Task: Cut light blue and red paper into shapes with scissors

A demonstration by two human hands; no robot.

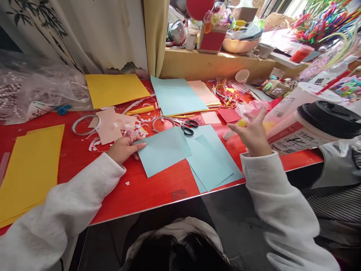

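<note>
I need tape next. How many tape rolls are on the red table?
2. The left roll lies against the pink paper; the right roll sits beside the scissors. Others may be hidden under sheets.

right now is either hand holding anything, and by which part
Nothing is gripped. The left hand presses its fingertips on the left corner of a light blue paper sheet; the right hand is raised, open and empty.
</note>
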